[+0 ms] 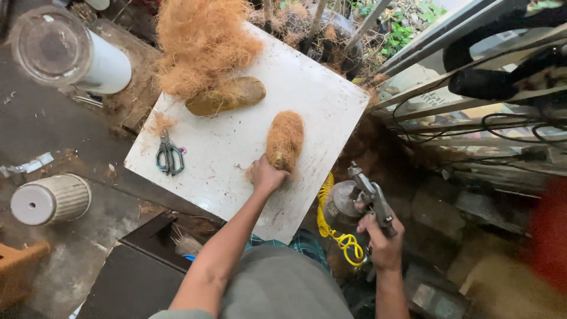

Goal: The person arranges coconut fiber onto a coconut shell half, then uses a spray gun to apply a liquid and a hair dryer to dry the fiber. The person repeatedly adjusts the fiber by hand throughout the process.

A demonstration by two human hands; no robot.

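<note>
- Fibre-covered oval form (284,140) lies on the white desk (319,100), its near end pinched in the left grip (267,175), fingers closed around it.
- Far left of that grip, on the floor, stand a white cylinder with a clear lid (71,53) and, nearer the person, a ribbed grey canister (50,199).
- Left of the left grip, on the desk, lies a pair of green-handled scissors (169,155), with a small tuft of fibre just beyond them.
- Beyond the left grip and a little to its left, a bare brown oval form (227,96) rests on the desk, partly under a big heap of loose orange-brown fibre (201,41).
- Right of the left grip, off the desk edge, a yellow coiled hose (336,230) hangs down.
- Right grip (384,242) is wrapped shut around the handle of a metal spray gun (369,198), held low beside the desk, well apart from the fibre-covered form.
- Beyond the right grip, metal rails and black cables (502,124) cross the upper right.
</note>
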